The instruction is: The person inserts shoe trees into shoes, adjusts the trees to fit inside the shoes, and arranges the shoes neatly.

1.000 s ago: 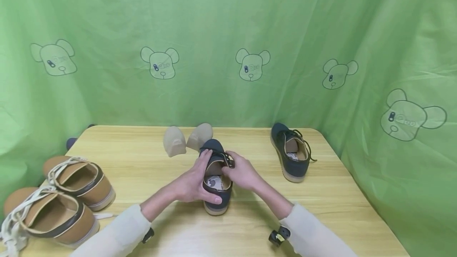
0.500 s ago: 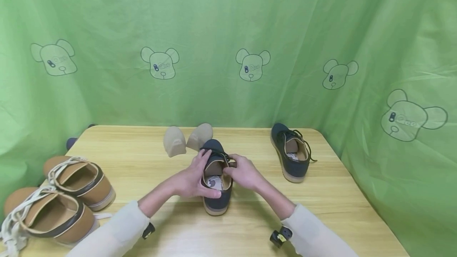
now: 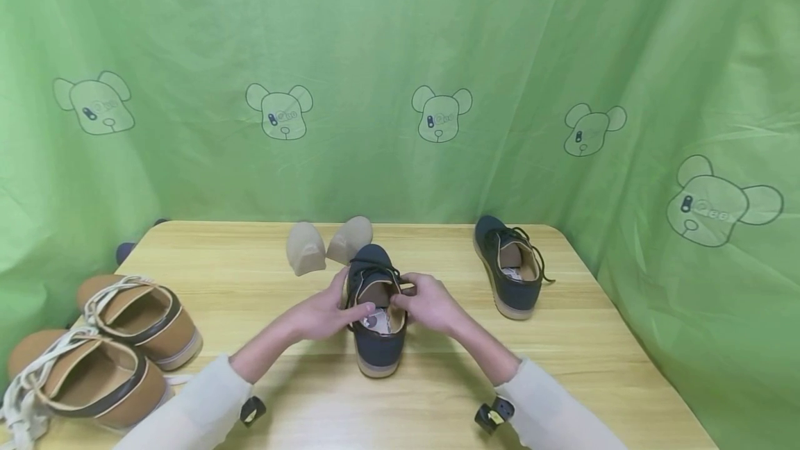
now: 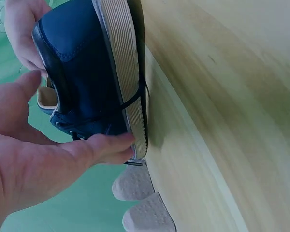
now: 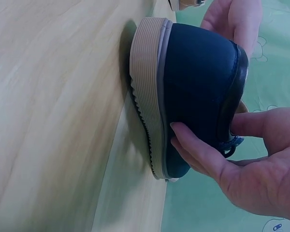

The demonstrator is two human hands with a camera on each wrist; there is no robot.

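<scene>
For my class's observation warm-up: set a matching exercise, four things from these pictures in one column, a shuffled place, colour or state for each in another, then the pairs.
1. Brown shoes
2. Middle navy shoe
3. Moulded inserts
4. Curtain

A. Touched by left hand and right hand
B. Green, with printed faces
C. Fitted with white laces
D. Pale, near the far edge of the table

Pairs: 1-C; 2-A; 3-D; 4-B

Middle shoe [image 3: 379,351] sits left of the rightmost shoe [image 3: 520,297].
</scene>
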